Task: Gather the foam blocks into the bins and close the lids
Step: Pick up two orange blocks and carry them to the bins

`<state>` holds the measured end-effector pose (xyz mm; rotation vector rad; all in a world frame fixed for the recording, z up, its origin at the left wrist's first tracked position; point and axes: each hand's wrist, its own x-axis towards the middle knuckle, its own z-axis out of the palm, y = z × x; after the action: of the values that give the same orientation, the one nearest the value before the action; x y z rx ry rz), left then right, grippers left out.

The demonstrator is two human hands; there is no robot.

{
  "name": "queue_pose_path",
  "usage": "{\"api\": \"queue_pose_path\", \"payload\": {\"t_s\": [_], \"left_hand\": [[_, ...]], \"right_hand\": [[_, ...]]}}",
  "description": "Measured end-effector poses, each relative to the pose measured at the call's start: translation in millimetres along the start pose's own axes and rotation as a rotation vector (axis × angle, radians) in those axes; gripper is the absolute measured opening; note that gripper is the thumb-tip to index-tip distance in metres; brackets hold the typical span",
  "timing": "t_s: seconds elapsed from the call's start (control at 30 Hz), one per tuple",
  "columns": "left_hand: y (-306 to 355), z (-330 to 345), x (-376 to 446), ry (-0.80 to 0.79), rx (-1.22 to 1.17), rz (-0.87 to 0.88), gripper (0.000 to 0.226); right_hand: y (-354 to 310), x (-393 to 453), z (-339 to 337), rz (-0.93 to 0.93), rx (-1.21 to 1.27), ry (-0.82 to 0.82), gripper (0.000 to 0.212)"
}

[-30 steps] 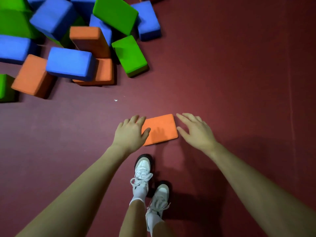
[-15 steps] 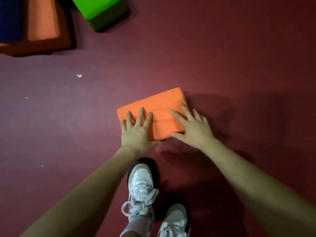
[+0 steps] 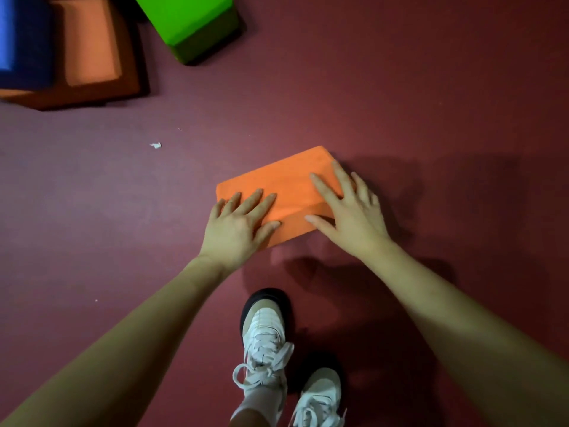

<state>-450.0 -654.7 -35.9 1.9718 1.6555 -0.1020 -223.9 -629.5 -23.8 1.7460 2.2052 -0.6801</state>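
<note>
A bright orange foam block (image 3: 289, 192) lies on the dark red floor (image 3: 400, 103). At eleven o'clock: green block (image 3: 187, 20), orange block (image 3: 89, 44), blue block (image 3: 18, 41). At six o'clock, white shoes (image 3: 264, 334) with black toes.

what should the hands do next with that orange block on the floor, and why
Probably curl the fingers round its two ends and lift. The left hand and right hand lie flat, fingers straight, on the orange block, one at each end, so it is covered but not gripped. It lies flat on the red floor, and no bin is in view.
</note>
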Motion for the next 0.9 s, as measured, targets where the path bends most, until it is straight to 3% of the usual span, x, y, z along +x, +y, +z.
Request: {"api": "queue_pose_path", "payload": {"t_s": [0.17, 0.23, 0.37, 0.47, 0.7, 0.9], "left_hand": [[-4, -13, 14, 0.272, -0.018, 0.026, 0.048], [-12, -15, 16, 0.25, 0.03, 0.097, 0.056], [-27, -21, 14, 0.165, 0.184, 0.231, 0.092], [-27, -44, 5, 0.244, 0.168, 0.208, 0.091], [-30, -153, -34, 0.368, 0.2, 0.216, 0.074], [-49, -271, -60, 0.385, 0.219, 0.184, 0.059]], "right_hand": [[-13, 17, -20, -0.024, -0.046, -0.056, 0.1], [-13, 23, -25, -0.044, -0.092, -0.043, 0.096], [-21, 27, -36, -0.066, -0.154, 0.018, 0.09], [-33, 22, -54, -0.103, -0.158, 0.088, 0.091], [-93, 18, -164, -0.203, -0.11, 0.098, 0.089], [-159, 24, -268, -0.315, -0.088, 0.092, 0.086]]}}
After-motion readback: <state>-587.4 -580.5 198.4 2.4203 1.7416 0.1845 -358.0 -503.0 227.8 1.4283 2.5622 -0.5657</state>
